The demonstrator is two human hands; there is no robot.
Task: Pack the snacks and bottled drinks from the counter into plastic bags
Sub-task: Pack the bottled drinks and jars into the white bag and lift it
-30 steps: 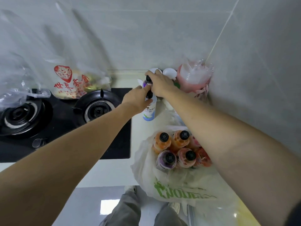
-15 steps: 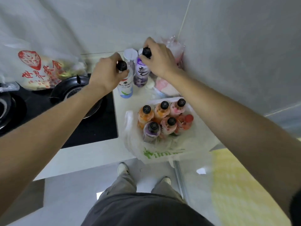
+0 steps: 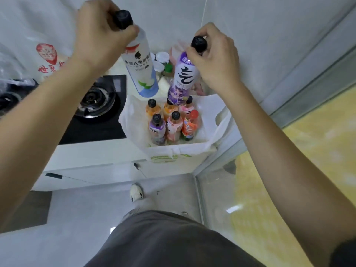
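My left hand (image 3: 100, 33) grips a white-and-blue labelled bottle (image 3: 140, 68) by its black-capped neck, held in the air over the counter beside the bag. My right hand (image 3: 213, 54) pinches the black cap of a purple-labelled bottle (image 3: 182, 81), whose base hangs just above the bottles in the bag. A white plastic bag (image 3: 192, 149) with green print stands open on the counter's right end. Inside it stand several small bottles (image 3: 167, 122) with orange, pink and purple labels.
A black gas hob (image 3: 96, 105) lies left of the bag. A clear bag with red print (image 3: 47, 60) sits behind the hob. More white-capped containers (image 3: 161, 58) and a pink bag stand in the back corner by the tiled wall. A glass panel (image 3: 215, 187) stands at the right.
Both hands have lifted their bottles off the counter and brought them toward me. The purple bottle now hangs over the open bag; the view has tilted down.
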